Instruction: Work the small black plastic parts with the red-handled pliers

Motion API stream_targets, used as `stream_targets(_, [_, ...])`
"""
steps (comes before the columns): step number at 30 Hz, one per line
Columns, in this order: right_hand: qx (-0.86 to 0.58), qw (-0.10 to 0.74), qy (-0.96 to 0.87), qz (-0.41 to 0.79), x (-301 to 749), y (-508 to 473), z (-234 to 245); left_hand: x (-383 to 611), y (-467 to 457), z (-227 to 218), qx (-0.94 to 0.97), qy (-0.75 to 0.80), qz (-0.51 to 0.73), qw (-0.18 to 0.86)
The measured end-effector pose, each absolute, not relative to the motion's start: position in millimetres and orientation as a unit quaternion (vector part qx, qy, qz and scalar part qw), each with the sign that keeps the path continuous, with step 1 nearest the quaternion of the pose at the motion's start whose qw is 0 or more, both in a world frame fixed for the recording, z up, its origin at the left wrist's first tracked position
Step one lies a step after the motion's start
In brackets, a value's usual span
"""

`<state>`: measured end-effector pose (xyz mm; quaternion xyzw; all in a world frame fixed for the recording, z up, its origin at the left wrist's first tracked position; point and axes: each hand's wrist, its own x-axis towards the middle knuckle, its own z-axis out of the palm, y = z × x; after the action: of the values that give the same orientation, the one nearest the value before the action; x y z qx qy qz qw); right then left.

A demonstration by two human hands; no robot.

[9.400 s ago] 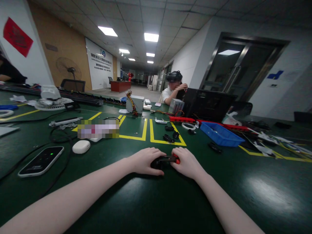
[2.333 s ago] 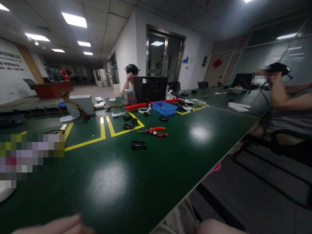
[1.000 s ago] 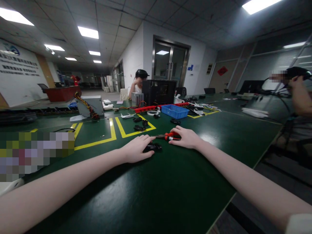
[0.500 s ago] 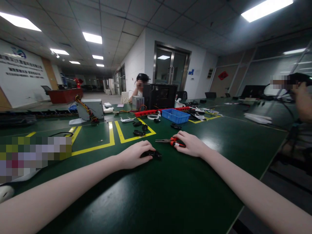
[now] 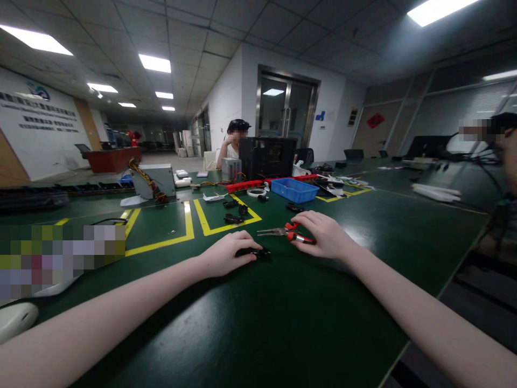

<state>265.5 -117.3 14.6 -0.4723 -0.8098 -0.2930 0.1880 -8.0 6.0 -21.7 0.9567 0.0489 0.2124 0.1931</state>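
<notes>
At the near part of the green table [image 5: 250, 334], the person's left hand [image 5: 229, 253] had its thumb and fingers bent narrowly round one end of a small black part [image 5: 262, 253], on the tabletop or barely above it, I could not tell which; the right hand [image 5: 323, 233] gripped the red handles of a pair of pliers [image 5: 283, 231], whose slim jaws stood slightly parted, pointing leftward just beyond the part and not touching it; from where I stood, a slip looked the likeliest trouble, since the hold took in only one end, and a sideways push from the tips might twist the part loose; the left fingertips lay near those tips too, so a careless swing could nip one; a hard squeeze might crack the part, should it be brittle; the part itself looked longish and low, glossy in spots, uneven in outline at its bare end, the other end hidden by the fingers, with finer detail too small to read; farther off, other black pieces [image 5: 233, 219] lay inside a frame of yellow tape [image 5: 201, 216], and a blue tray [image 5: 294, 195] sat beyond the right hand.
</notes>
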Motion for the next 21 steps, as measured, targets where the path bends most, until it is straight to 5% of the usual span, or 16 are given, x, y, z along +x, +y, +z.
stream_targets(21, [-0.474,0.146,-0.829,-0.259,261,-114,8,-5,23,-32,0.94,0.098,0.256,0.204])
